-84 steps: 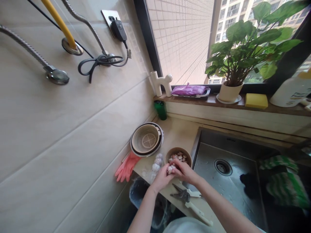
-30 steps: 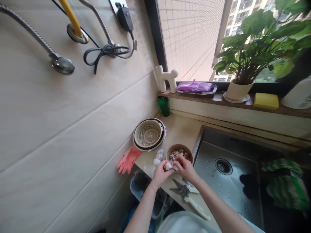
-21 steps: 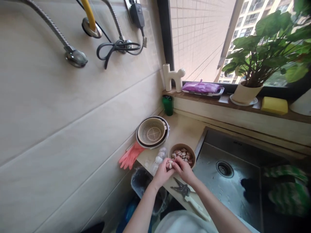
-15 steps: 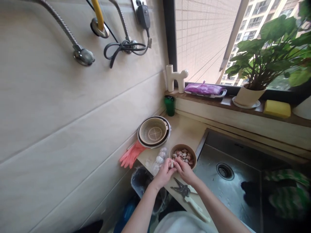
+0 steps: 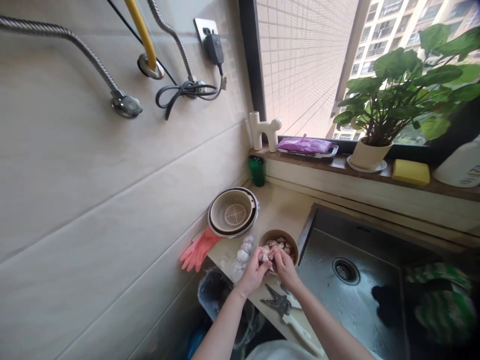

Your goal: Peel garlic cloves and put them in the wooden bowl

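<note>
Over the near edge of a brown bowl [image 5: 278, 233], my left hand [image 5: 256, 267] is closed around a whitish piece of garlic [image 5: 266, 256]. My right hand [image 5: 284, 266] meets it there, its fingers pinched on the same garlic; their tips are partly hidden. Inside the bowl lie several pinkish-white garlic cloves [image 5: 288, 246]. Left of my hands, several white garlic bulbs [image 5: 243, 255] sit in a row in clear wrapping. Below my hands rest kitchen shears [image 5: 287, 309] with pale handles, blades pointing away.
A beige colander [image 5: 231, 210] in a bowl stands behind, with pink rubber gloves [image 5: 200, 250] beside it. At right is a steel sink [image 5: 337, 295]; a lined bin [image 5: 210, 292] is below the counter edge. A green cup [image 5: 257, 171] stands in the corner.
My head view has shifted a little, so the scene sits slightly lower and further left. Both hands remain together over the bowl, with the fingers slightly rearranged on the garlic.
</note>
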The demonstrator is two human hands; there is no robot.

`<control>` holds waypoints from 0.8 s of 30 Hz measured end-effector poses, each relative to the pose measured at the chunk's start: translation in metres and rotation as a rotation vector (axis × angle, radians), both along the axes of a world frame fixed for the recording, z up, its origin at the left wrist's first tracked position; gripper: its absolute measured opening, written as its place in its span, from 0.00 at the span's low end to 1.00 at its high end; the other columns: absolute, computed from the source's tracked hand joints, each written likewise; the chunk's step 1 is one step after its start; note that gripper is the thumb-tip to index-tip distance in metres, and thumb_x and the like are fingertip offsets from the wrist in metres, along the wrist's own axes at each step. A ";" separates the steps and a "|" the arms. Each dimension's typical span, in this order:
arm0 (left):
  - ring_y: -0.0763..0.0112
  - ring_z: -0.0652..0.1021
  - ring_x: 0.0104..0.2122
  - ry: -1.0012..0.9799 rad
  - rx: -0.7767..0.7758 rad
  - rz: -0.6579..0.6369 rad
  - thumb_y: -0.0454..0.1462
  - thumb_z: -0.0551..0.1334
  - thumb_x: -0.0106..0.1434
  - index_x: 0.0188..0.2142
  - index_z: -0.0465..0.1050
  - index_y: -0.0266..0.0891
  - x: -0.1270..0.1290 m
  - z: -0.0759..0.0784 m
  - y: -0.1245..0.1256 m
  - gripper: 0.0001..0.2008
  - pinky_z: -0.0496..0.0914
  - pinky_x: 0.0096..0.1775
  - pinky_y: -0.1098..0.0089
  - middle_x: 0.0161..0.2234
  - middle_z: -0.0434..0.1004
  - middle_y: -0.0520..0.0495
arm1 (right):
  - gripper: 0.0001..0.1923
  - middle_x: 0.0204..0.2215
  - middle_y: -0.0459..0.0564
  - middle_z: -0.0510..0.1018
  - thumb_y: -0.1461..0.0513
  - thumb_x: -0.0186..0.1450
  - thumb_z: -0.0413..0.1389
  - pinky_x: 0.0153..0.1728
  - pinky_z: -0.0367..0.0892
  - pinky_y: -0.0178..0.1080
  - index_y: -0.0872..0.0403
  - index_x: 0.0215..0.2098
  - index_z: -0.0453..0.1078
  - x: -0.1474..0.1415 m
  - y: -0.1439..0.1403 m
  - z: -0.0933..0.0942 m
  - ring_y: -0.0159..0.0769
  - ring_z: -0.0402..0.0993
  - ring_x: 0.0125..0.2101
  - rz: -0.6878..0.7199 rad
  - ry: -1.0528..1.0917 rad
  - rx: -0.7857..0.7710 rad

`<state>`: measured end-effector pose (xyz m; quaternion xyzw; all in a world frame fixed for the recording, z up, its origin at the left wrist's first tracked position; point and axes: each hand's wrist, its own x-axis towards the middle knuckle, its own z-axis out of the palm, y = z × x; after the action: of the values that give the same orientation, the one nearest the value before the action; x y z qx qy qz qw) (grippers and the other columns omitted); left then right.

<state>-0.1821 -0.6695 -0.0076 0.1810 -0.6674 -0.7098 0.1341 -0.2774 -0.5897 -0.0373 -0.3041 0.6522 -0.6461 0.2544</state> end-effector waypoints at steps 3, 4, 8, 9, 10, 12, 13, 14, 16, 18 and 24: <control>0.80 0.65 0.20 -0.018 0.032 0.032 0.42 0.60 0.58 0.40 0.57 0.41 -0.004 -0.003 -0.001 0.15 0.59 0.22 0.77 0.27 0.63 0.56 | 0.20 0.16 0.42 0.62 0.47 0.63 0.40 0.19 0.54 0.34 0.52 0.26 0.60 -0.007 -0.003 -0.005 0.30 0.56 0.17 -0.034 -0.176 0.010; 0.80 0.66 0.20 -0.034 0.039 0.039 0.42 0.60 0.58 0.40 0.56 0.41 -0.006 -0.004 -0.002 0.15 0.58 0.22 0.77 0.27 0.63 0.56 | 0.21 0.15 0.41 0.62 0.47 0.63 0.39 0.18 0.53 0.34 0.52 0.26 0.61 -0.010 -0.003 -0.006 0.31 0.56 0.16 -0.061 -0.201 0.033; 0.80 0.67 0.21 -0.101 0.047 0.079 0.41 0.60 0.56 0.39 0.58 0.40 -0.011 -0.007 -0.004 0.15 0.59 0.21 0.78 0.27 0.66 0.56 | 0.22 0.23 0.49 0.73 0.46 0.60 0.44 0.27 0.62 0.37 0.54 0.34 0.67 -0.025 0.000 -0.009 0.38 0.68 0.25 -0.183 -0.031 0.128; 0.80 0.68 0.21 -0.110 0.047 0.092 0.41 0.61 0.56 0.40 0.58 0.40 -0.012 -0.007 -0.004 0.15 0.60 0.22 0.78 0.28 0.66 0.55 | 0.22 0.28 0.51 0.75 0.47 0.60 0.46 0.31 0.63 0.38 0.54 0.37 0.68 -0.027 0.002 -0.008 0.39 0.70 0.29 -0.191 0.030 0.131; 0.80 0.68 0.21 -0.114 0.045 0.104 0.41 0.60 0.56 0.40 0.59 0.40 -0.014 -0.008 -0.005 0.15 0.60 0.22 0.77 0.28 0.67 0.55 | 0.21 0.31 0.52 0.75 0.47 0.60 0.46 0.33 0.63 0.39 0.54 0.38 0.68 -0.027 0.004 -0.006 0.39 0.70 0.32 -0.180 0.072 0.124; 0.79 0.68 0.22 -0.109 0.025 0.111 0.41 0.60 0.57 0.40 0.61 0.40 -0.015 -0.009 -0.004 0.14 0.61 0.22 0.77 0.29 0.68 0.54 | 0.20 0.30 0.51 0.75 0.48 0.63 0.44 0.34 0.63 0.38 0.54 0.38 0.68 -0.024 0.007 -0.001 0.38 0.70 0.31 -0.099 0.094 0.093; 0.78 0.69 0.23 -0.098 0.000 0.110 0.40 0.60 0.57 0.40 0.61 0.40 -0.016 -0.010 -0.004 0.13 0.62 0.24 0.76 0.31 0.68 0.53 | 0.20 0.29 0.50 0.74 0.49 0.63 0.44 0.33 0.63 0.37 0.54 0.36 0.68 -0.021 0.008 0.003 0.37 0.69 0.30 -0.048 0.086 0.071; 0.76 0.70 0.25 -0.087 -0.038 0.110 0.40 0.59 0.57 0.40 0.62 0.40 -0.016 -0.010 -0.004 0.12 0.64 0.25 0.76 0.32 0.69 0.51 | 0.19 0.27 0.48 0.74 0.49 0.64 0.44 0.31 0.63 0.36 0.54 0.35 0.68 -0.018 0.009 0.006 0.36 0.69 0.29 -0.006 0.073 0.047; 0.73 0.72 0.31 -0.070 -0.149 0.105 0.39 0.59 0.58 0.40 0.63 0.39 -0.015 -0.010 -0.004 0.11 0.67 0.30 0.73 0.35 0.71 0.48 | 0.18 0.27 0.47 0.73 0.49 0.64 0.46 0.29 0.62 0.35 0.53 0.35 0.67 -0.013 0.010 0.012 0.34 0.68 0.28 0.040 0.046 0.005; 0.69 0.73 0.35 -0.076 -0.276 0.092 0.38 0.58 0.59 0.39 0.64 0.39 -0.013 -0.007 -0.004 0.09 0.68 0.36 0.70 0.36 0.72 0.46 | 0.17 0.26 0.46 0.72 0.49 0.63 0.47 0.27 0.61 0.33 0.53 0.33 0.66 -0.011 0.010 0.014 0.33 0.67 0.26 0.049 0.022 -0.018; 0.65 0.73 0.40 -0.068 -0.391 0.099 0.35 0.59 0.57 0.40 0.69 0.39 -0.012 -0.004 -0.007 0.10 0.66 0.44 0.65 0.39 0.74 0.44 | 0.19 0.15 0.38 0.60 0.46 0.61 0.48 0.18 0.52 0.31 0.53 0.26 0.60 -0.012 0.009 0.009 0.27 0.55 0.16 0.059 -0.111 -0.020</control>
<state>-0.1936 -0.6767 -0.0118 0.2081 -0.7868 -0.5528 0.1790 -0.2898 -0.5812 -0.0287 -0.2894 0.6213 -0.6607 0.3061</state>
